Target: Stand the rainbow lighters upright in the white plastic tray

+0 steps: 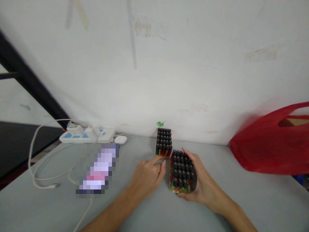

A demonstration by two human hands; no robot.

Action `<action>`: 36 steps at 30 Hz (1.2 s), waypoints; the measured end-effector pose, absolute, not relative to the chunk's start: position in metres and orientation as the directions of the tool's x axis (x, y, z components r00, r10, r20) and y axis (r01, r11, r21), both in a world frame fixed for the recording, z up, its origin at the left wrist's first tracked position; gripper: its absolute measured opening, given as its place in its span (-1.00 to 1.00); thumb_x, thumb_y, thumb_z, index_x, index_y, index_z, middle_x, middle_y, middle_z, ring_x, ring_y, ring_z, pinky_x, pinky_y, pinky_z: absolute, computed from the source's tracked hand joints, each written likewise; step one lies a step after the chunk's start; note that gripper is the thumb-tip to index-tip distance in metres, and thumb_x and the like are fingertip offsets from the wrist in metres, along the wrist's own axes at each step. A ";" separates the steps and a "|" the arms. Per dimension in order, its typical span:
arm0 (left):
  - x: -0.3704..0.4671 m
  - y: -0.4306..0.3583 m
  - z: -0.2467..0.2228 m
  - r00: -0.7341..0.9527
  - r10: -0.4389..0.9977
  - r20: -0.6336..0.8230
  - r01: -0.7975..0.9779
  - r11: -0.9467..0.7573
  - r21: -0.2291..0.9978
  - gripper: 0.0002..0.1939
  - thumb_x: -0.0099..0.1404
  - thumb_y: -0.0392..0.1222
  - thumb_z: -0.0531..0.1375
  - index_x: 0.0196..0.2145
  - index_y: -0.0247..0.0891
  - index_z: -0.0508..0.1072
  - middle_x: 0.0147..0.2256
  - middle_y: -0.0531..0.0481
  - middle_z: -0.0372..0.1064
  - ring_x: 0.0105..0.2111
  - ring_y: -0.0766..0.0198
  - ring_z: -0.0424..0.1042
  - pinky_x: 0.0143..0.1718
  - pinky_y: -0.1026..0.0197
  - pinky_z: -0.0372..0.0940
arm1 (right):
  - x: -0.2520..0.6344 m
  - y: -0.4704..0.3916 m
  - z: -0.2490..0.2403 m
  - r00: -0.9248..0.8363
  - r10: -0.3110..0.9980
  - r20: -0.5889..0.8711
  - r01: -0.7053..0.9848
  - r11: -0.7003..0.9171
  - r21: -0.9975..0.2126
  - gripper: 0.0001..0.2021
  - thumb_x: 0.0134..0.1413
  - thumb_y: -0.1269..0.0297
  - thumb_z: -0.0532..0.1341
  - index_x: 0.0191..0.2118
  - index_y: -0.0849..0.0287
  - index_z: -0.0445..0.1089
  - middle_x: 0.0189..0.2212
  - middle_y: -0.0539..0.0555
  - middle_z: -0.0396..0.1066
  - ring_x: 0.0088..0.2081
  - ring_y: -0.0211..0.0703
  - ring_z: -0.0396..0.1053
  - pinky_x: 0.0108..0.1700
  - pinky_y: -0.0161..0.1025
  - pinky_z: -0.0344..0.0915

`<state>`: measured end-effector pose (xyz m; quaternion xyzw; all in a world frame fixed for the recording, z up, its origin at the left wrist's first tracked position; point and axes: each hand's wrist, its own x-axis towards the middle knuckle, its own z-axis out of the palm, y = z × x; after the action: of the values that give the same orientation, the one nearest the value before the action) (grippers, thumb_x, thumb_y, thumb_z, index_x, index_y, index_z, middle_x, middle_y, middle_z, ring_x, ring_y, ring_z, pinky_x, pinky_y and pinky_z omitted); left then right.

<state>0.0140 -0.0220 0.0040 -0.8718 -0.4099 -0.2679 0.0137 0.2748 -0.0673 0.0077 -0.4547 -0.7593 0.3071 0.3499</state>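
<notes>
My right hand (201,183) is wrapped around a box of black-capped markers (180,169), thumb and fingers on opposite sides. The markers stand upright in rows, with dark gaps along the right side and front corner. Just behind it, by the wall, a second box of markers (164,141) stands packed with rows of black caps, coloured barrels showing at its front. My left hand (151,174) reaches to that box's front lower edge with the index finger stretched out and the thumb apart from it. Nothing shows in its grasp; the other fingers are partly curled.
A phone (98,169) with a blurred screen lies on the grey table (149,212) at left. Behind it are a white power strip (88,135), a small white case (120,139) and a looped white cable (31,151). A red bag (270,145) stands right, against the white wall (183,64).
</notes>
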 end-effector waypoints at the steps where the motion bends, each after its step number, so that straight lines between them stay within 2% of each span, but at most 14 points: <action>1: 0.014 -0.021 0.004 0.514 0.713 0.476 0.724 -0.659 0.205 -0.49 0.68 -0.25 0.05 -0.39 -0.26 0.64 0.00 -0.07 0.74 -0.45 0.20 0.68 -0.38 0.12 0.57 | 0.275 -0.067 0.008 -0.340 0.905 0.256 0.478 0.400 -0.782 0.33 -0.05 0.25 0.65 0.65 -0.24 -0.20 0.50 0.16 0.05 0.51 0.31 0.13 0.57 0.21 0.10; 7: 0.014 -0.020 0.006 0.481 0.738 0.473 0.735 -0.634 0.241 -0.45 0.70 -0.23 0.03 -0.40 -0.26 0.65 -0.03 -0.08 0.73 -0.40 0.20 0.70 -0.31 0.14 0.56 | 0.276 -0.066 0.008 -0.344 0.906 0.245 0.478 0.394 -0.785 0.32 -0.04 0.26 0.65 0.65 -0.27 -0.19 0.50 0.15 0.05 0.51 0.31 0.13 0.57 0.23 0.10; 10: 0.015 -0.020 0.008 0.487 0.737 0.469 0.725 -0.640 0.253 -0.46 0.70 -0.23 0.02 -0.39 -0.27 0.65 -0.03 -0.09 0.72 -0.41 0.19 0.68 -0.34 0.10 0.55 | 0.276 -0.066 0.009 -0.350 0.906 0.236 0.484 0.391 -0.783 0.33 -0.04 0.28 0.65 0.65 -0.27 -0.19 0.51 0.16 0.04 0.52 0.31 0.11 0.59 0.24 0.07; 20: 0.015 -0.023 0.014 0.518 0.755 0.402 0.702 -0.644 0.305 -0.56 0.64 -0.19 0.11 -0.40 -0.25 0.61 0.05 -0.17 0.64 -0.42 0.21 0.64 -0.33 0.08 0.54 | 0.275 -0.067 0.008 -0.353 0.904 0.240 0.470 0.393 -0.790 0.30 -0.01 0.24 0.64 0.66 -0.24 -0.19 0.51 0.18 0.04 0.52 0.32 0.14 0.58 0.24 0.09; 27: 0.015 -0.022 0.014 0.510 0.769 0.385 0.685 -0.634 0.359 -0.70 0.55 -0.20 0.20 -0.35 -0.23 0.61 0.05 -0.16 0.62 -0.33 0.15 0.65 -0.26 0.08 0.55 | 0.275 -0.066 0.006 -0.338 0.907 0.251 0.478 0.395 -0.784 0.31 -0.07 0.27 0.66 0.64 -0.24 -0.14 0.48 0.18 0.07 0.49 0.32 0.18 0.58 0.26 0.10; 36: 0.018 -0.026 0.017 0.517 0.790 0.328 0.727 -0.608 0.320 -0.76 0.53 -0.13 0.20 -0.18 -0.22 0.67 0.14 -0.18 0.57 -0.35 0.11 0.66 -0.27 0.02 0.58 | 0.274 -0.063 0.006 -0.335 0.899 0.282 0.474 0.420 -0.774 0.29 -0.10 0.28 0.65 0.63 -0.18 -0.09 0.44 0.19 0.14 0.45 0.32 0.23 0.55 0.24 0.15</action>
<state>0.0177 -0.0263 0.0168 -0.8681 -0.4369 -0.2246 -0.0710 0.2740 -0.0634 0.0059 -0.4506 -0.7619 0.2952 0.3595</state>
